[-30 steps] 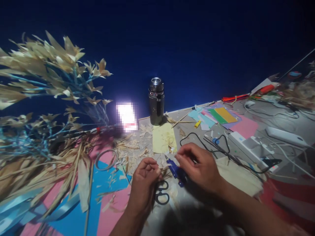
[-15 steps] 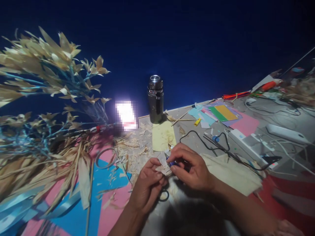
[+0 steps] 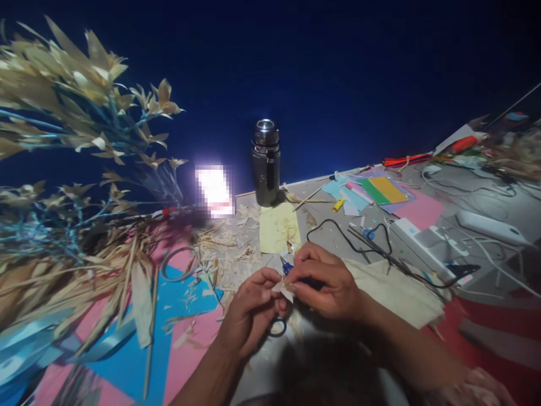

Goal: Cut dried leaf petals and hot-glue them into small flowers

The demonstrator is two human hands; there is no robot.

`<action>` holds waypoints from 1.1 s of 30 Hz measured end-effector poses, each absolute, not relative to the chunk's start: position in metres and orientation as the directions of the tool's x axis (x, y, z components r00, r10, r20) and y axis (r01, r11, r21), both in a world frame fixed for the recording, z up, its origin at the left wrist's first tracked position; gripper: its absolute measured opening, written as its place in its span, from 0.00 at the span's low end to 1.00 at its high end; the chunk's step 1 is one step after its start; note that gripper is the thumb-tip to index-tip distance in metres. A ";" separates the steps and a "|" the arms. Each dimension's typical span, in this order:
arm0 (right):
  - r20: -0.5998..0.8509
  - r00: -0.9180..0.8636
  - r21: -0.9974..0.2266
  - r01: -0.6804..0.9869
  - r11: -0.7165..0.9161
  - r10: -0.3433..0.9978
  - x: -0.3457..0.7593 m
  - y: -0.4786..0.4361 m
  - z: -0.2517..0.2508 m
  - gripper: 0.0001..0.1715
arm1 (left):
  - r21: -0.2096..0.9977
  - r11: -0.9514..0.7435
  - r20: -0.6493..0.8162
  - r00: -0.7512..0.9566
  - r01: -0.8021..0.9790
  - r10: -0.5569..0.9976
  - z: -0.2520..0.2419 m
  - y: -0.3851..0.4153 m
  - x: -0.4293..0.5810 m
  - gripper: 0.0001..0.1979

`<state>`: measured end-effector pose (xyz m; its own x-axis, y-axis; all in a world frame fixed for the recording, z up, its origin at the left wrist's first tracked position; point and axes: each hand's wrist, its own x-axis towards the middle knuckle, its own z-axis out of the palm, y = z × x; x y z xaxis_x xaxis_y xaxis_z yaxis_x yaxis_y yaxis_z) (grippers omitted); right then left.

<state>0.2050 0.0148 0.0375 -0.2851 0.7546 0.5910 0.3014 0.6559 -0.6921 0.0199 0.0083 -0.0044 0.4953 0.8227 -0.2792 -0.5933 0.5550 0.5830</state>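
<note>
My left hand (image 3: 253, 299) is closed, its fingertips pinching a small pale flower of dry husk petals (image 3: 284, 288). Over from the right comes my right hand (image 3: 327, 279), thumb and fingertips at the same flower. A blue tool with a short pointed metal tip (image 3: 287, 266) is gripped in the right hand, tip towards the far side; most of it is hidden by the fingers. Below the hands a dark ring (image 3: 277, 327) lies on the table. Just beyond them is a yellow paper sheet (image 3: 274, 228) with scraps on it.
A dark metal flask (image 3: 267, 169) stands at the table's far edge. Husk flowers on blue stems (image 3: 105, 146) rise at left, above dry husks (image 3: 122, 282) and a tape roll (image 3: 180, 264). To the right lie a black cable (image 3: 329, 223), a power strip (image 3: 422, 248) and folded cloth (image 3: 397, 290).
The right hand's fingertips have come to the left hand's, and the pale flower now shows between them. The blue tool has stayed in the right hand. The view has tilted slightly.
</note>
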 end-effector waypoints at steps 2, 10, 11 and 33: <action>0.624 -0.283 -0.661 0.305 0.685 0.728 0.206 0.015 0.035 0.05 | 0.612 0.548 -0.274 0.497 -0.571 0.824 -0.006 0.008 0.019 0.18; 0.686 -0.338 -0.574 0.293 0.765 0.644 0.205 0.014 0.032 0.07 | 0.664 0.535 -0.343 0.423 -0.522 0.839 -0.019 0.003 0.023 0.16; 0.696 -0.339 -0.565 0.287 0.774 0.633 0.205 0.014 0.032 0.07 | 0.658 0.543 -0.351 0.425 -0.522 0.834 -0.020 0.003 0.023 0.16; 0.663 -0.327 -0.672 0.137 0.727 0.674 0.209 0.016 0.025 0.05 | 0.488 0.656 -0.362 0.550 -0.576 0.753 -0.019 0.004 0.023 0.17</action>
